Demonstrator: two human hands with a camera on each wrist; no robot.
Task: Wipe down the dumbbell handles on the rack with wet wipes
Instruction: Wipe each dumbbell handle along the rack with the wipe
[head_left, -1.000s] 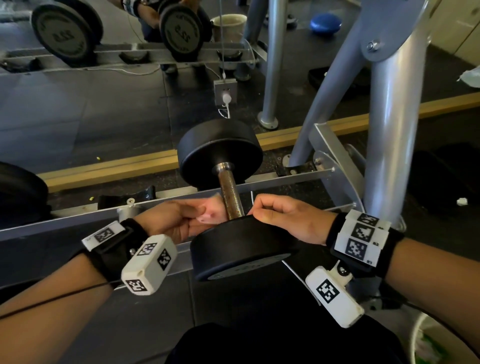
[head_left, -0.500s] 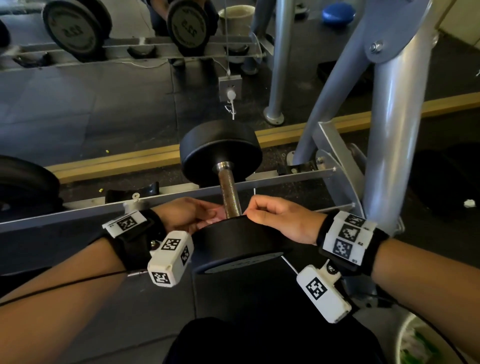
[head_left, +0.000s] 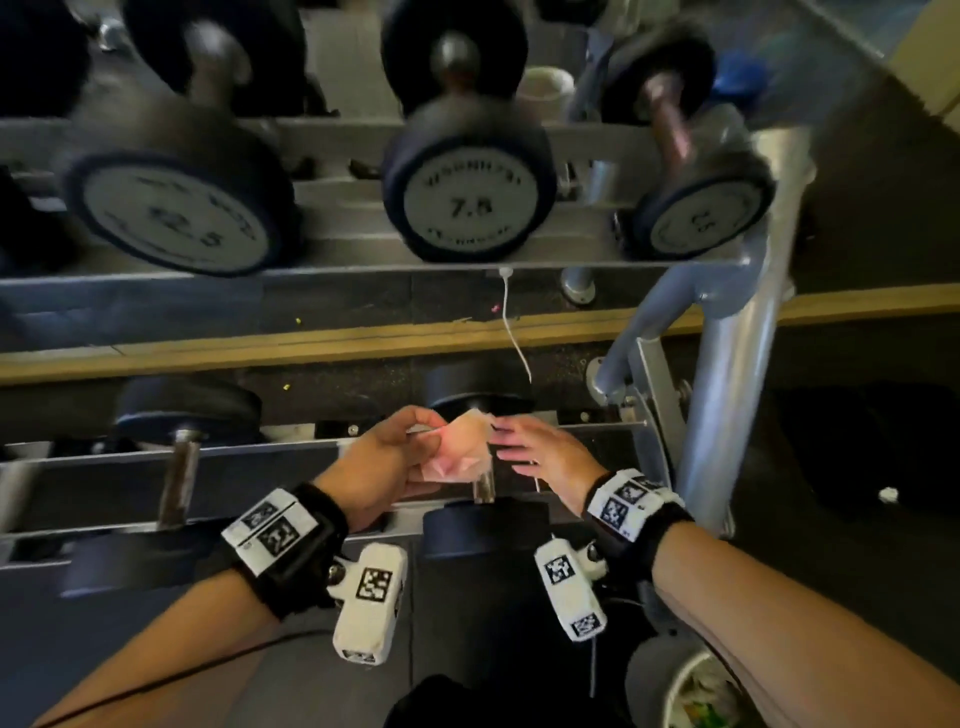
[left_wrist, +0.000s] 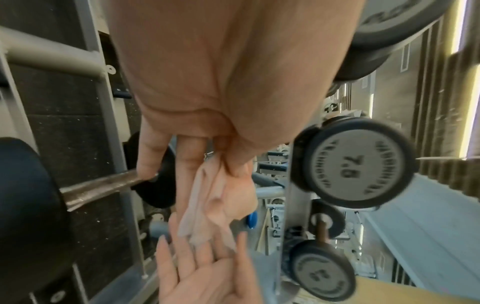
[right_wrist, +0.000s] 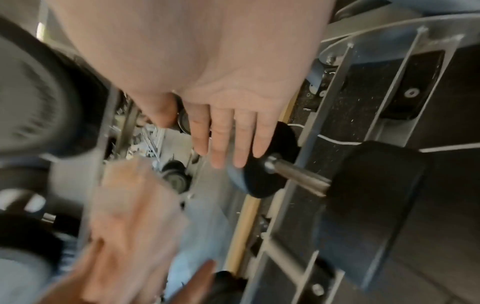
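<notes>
Above the lower rack rail (head_left: 311, 441), a crumpled pink wipe (head_left: 460, 449) is pinched in the left hand (head_left: 379, 462); the right hand (head_left: 540, 452) is held flat, empty. Best refolded to a clean face before the dumbbell handle (head_left: 483, 486) beneath is wrapped.

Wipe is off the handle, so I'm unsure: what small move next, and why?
Probably lower the wipe back onto the handle: the left hand pinches it just above the bar, while the right hand is open beside it, holding nothing.
</notes>
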